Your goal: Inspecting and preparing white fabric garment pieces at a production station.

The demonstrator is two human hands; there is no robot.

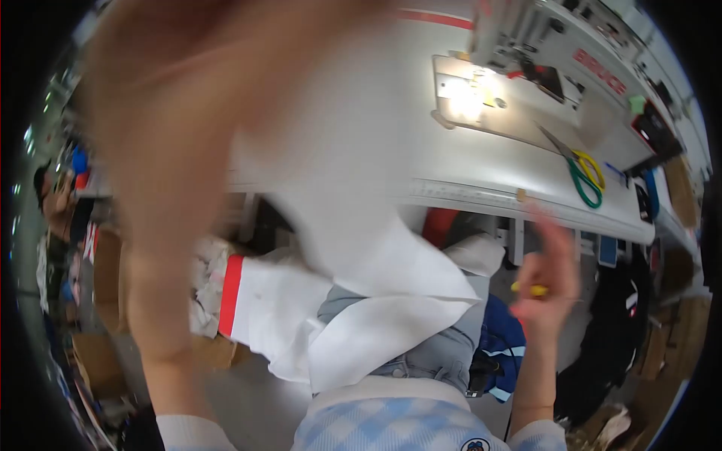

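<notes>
My left hand [225, 62] is raised close to the camera and badly blurred, beside the upper part of a white fabric piece [338, 169]; its grip cannot be made out. The fabric hangs from the sewing table over my lap, and a part with a red band lies to the left. My right hand [547, 282] is off the table's front edge at the right, blurred, with a small yellow item [530, 290] at its curled fingers. Scissors with green and yellow handles [586, 177] lie on the table near the lit sewing machine [524, 62].
A ruler strip [468, 191] runs along the front edge of the white table [372, 152]. Cardboard boxes [101, 361] stand on the floor at the left. Black fabric [609, 327] hangs at the right. Another person [56, 203] is at the far left.
</notes>
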